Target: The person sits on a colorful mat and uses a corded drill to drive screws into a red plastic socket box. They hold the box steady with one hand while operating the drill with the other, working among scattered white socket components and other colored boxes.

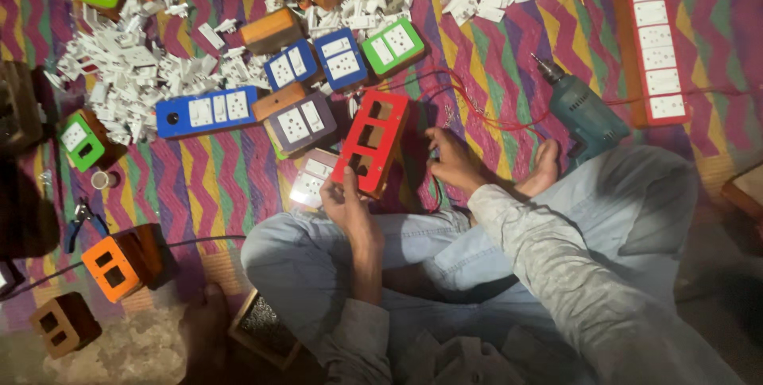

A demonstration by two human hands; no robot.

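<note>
A: Where is the red switchboard box (pixel 371 143) at this moment?

B: It stands tilted on the zigzag-patterned mat (pixel 493 67), just in front of the seated person's crossed legs, with its three square cut-outs empty. The left hand (pixel 347 201) is closed on its lower corner, thumb on the red faceplate and fingers behind. The right hand (pixel 453 161) rests on the mat just beside the box, fingers curled downward near thin red wires (pixel 485 119); whether it pinches anything cannot be told from here.

A: How would that box handle?

B: It looks like a hollow wooden shell with a thin coloured front, so probably light and stiff, not fragile. The painted face may be a bit slick. The narrow bars between the cut-outs seem the weakest part, so the solid outer edges or corners, where the left hand already has it, are the safer hold.

A: What lies around it?

B: A teal power drill (pixel 584 111) lies on the mat to the right, a long red board with white sockets (pixel 656 47) beyond it. Farther out sit finished boxes in blue, green and purple, and heaps of loose white socket parts (pixel 131 75). An empty orange box (pixel 119 262) sits at the lower left.
</note>
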